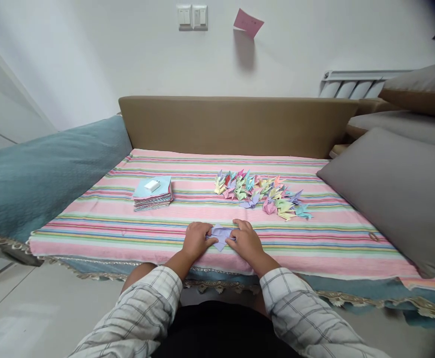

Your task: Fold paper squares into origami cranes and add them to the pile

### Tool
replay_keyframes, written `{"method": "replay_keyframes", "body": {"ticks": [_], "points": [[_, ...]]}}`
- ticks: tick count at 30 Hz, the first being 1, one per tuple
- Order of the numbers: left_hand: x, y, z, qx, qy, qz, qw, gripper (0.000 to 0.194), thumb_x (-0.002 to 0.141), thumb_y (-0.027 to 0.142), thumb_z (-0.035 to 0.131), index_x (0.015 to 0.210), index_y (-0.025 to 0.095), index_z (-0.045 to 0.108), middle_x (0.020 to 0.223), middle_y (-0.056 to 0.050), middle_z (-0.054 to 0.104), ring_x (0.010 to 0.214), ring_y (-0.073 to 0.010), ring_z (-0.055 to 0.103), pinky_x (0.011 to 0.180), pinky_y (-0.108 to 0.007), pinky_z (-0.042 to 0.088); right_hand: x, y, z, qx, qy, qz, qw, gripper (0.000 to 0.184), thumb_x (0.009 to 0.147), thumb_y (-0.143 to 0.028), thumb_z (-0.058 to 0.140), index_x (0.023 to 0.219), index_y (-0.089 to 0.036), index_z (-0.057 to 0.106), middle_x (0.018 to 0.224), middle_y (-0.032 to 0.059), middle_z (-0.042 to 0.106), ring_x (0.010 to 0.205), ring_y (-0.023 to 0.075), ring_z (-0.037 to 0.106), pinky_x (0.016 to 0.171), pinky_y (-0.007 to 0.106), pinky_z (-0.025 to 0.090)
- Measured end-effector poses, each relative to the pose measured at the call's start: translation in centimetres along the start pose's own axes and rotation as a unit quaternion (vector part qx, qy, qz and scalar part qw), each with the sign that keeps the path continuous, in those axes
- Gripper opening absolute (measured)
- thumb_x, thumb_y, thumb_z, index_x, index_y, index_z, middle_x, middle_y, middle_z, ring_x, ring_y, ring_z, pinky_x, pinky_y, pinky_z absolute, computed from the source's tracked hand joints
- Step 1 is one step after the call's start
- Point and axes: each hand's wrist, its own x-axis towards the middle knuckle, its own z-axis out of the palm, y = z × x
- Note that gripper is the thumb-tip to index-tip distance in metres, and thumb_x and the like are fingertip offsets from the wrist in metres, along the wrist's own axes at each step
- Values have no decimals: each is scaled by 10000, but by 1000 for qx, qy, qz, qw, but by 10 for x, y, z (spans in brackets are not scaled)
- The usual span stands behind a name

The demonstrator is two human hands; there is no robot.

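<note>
A small lavender sheet of origami paper [220,237], partly folded, lies between my two hands near the front of the striped cloth. My left hand [197,239] pinches its left side between thumb and fingers. On the opposite side, my right hand [246,241] grips the paper's right edge with thumb and forefinger. Beyond the right hand lies a heap of folded paper cranes [253,189] in many pastel colours. To the left stands a stack of square paper [152,199], light blue on top, with a small white object [152,185] resting on it.
A striped cloth [101,223] covers the seat, with a brown backrest [240,127] behind. Grey cushions [396,194] fill the right side; a blue-covered armrest [53,169] bounds the left. A small ring-like item [373,237] lies near the cushion.
</note>
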Motion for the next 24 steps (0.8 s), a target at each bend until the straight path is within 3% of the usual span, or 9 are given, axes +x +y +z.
{"method": "replay_keyframes", "body": {"ticks": [7,12,16,18,20,21,24], "points": [[-6,-5,2,-64,23,-31,997,200,692,182,661,746,206,471,978,-34,683,855,-209,573,793,-362,405,-1,4,7,14,35,-13,999,92,702,-265,703,641,-213,658,1203,111,548,1078,294,462,879,437,431],[-5,-10,2,-88,22,-42,995,126,718,115,555,771,210,491,966,-30,685,881,-213,581,794,-361,438,-1,5,8,23,40,-16,999,98,708,-264,697,637,-214,652,1199,110,547,1075,292,461,874,440,429],[-15,-1,0,-54,138,-45,988,245,725,62,456,909,198,544,1067,-74,653,986,-221,573,877,-400,435,-1,4,7,19,34,-17,999,99,710,-259,694,634,-214,651,1207,104,544,1073,290,462,865,433,432],[-24,9,1,-26,146,64,987,217,744,77,461,895,198,558,1081,-67,649,1025,-216,557,978,-442,371,-1,4,7,25,33,-16,999,106,712,-265,694,632,-210,650,1210,108,544,1073,289,462,872,432,430],[-32,20,5,-15,79,214,974,211,765,99,466,913,206,570,1103,-49,643,1032,-198,553,1011,-441,349,-1,4,8,27,34,-16,999,102,709,-255,697,633,-208,649,1210,110,546,1072,286,463,881,427,428],[-35,24,9,-7,56,254,966,222,775,109,469,951,200,570,1122,-58,634,1054,-201,544,1018,-442,347,-1,5,8,25,35,-17,999,96,707,-243,698,634,-207,647,1207,110,548,1072,283,464,884,424,428],[-39,27,21,-3,39,247,968,283,797,130,466,1065,173,550,1128,-102,617,1072,-212,535,998,-446,382,-2,6,9,23,41,-22,999,82,705,-218,692,640,-209,642,1188,112,557,1072,283,468,885,426,433]]}}
